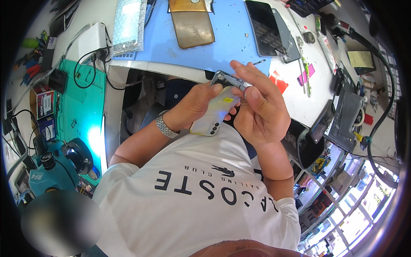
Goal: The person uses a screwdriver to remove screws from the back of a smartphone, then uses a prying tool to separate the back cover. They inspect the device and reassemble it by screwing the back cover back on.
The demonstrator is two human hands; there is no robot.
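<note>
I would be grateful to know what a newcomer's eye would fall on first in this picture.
Probably the glossy, silver-white phone back with a yellow sticker, held in the left hand near the centre. Next might come the bright white glow on the green mat at the left, just above the teal microscope. At the top, a translucent amber-brown phone case stands out against the light-blue mat.

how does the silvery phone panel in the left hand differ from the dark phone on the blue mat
The silvery phone panel is pale and shiny; the dark phone shows a glossy black face.
The panel shows a lens cluster and a yellow sticker; the phone's upper face shows neither.
The panel is held up in the left hand; the phone lies on the blue mat.
Both are oblong.
</note>
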